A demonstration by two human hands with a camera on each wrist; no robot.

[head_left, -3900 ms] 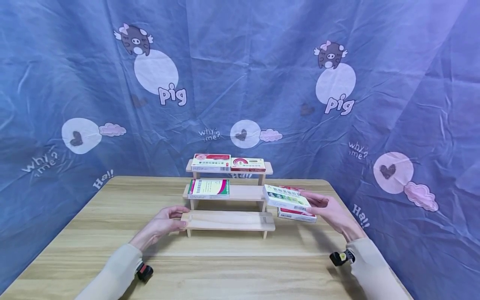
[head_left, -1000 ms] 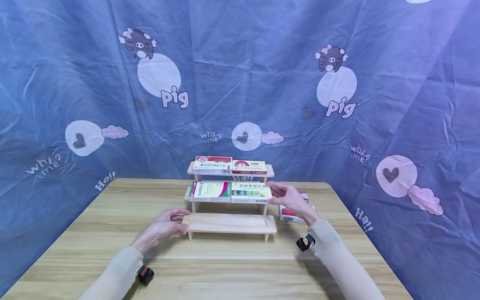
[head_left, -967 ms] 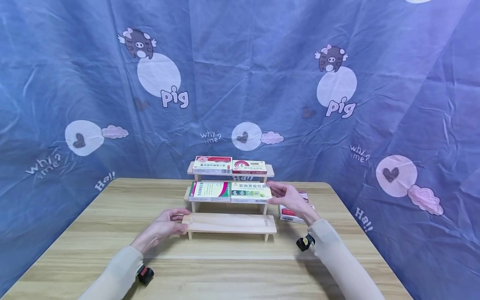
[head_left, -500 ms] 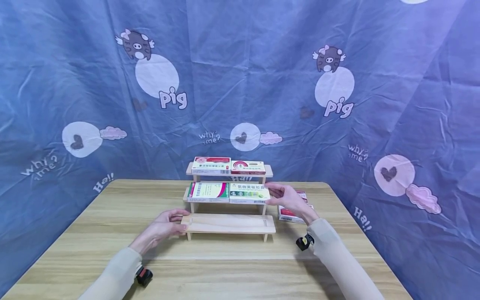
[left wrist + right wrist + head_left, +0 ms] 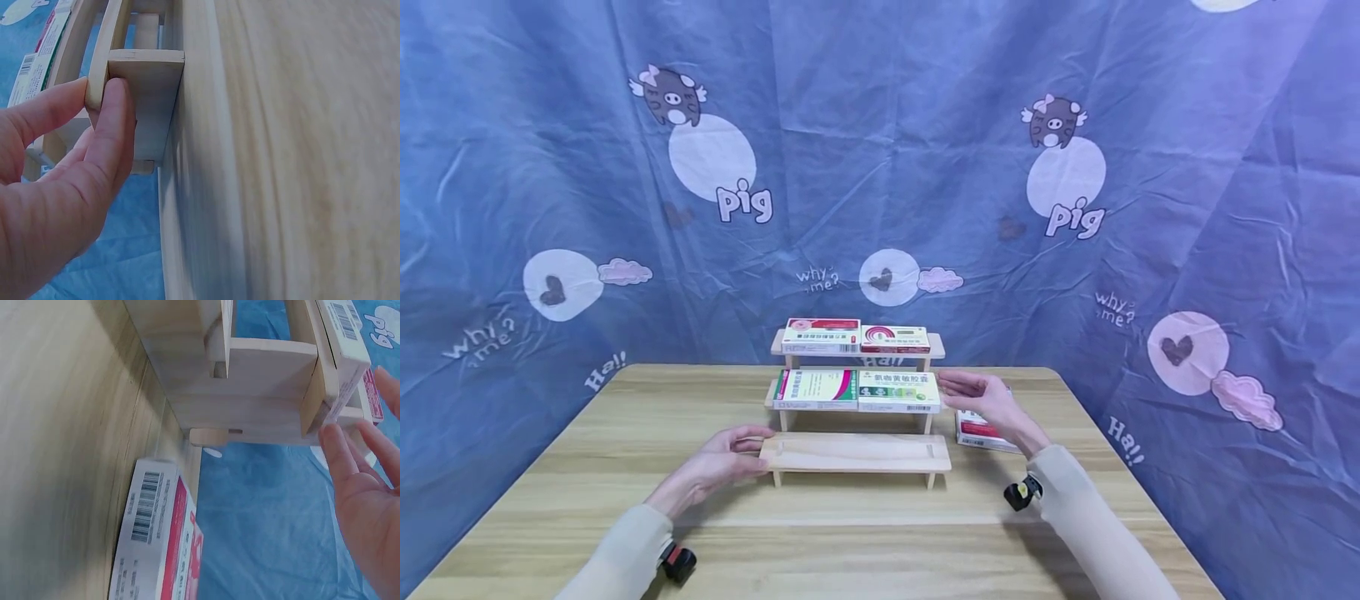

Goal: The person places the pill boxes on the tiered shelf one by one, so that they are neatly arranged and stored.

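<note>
A three-step wooden display stand (image 5: 855, 451) stands on the table. My left hand (image 5: 718, 468) pinches the left end of its lowest step, thumb and fingers on opposite faces of the board, as the left wrist view shows. On the middle step, a white medicine box with green pictures (image 5: 898, 392) lies beside a green-and-magenta medicine box (image 5: 816, 389). My right hand (image 5: 992, 404) is just off the right end of the white box, fingers extended and holding nothing. In the right wrist view, a fingertip (image 5: 331, 434) is close by that box's lower corner (image 5: 342, 394).
Two red-and-white medicine boxes, one at left (image 5: 822, 335) and one at right (image 5: 895, 338), fill most of the top step. More red-and-white packaging (image 5: 981, 433) lies on the table right of the stand, partly behind my right hand. A blue printed cloth (image 5: 880, 167) hangs behind.
My right hand carried the white-and-green box from the right onto the middle step, then let go and drew slightly right. My left hand stays at the lowest step.
</note>
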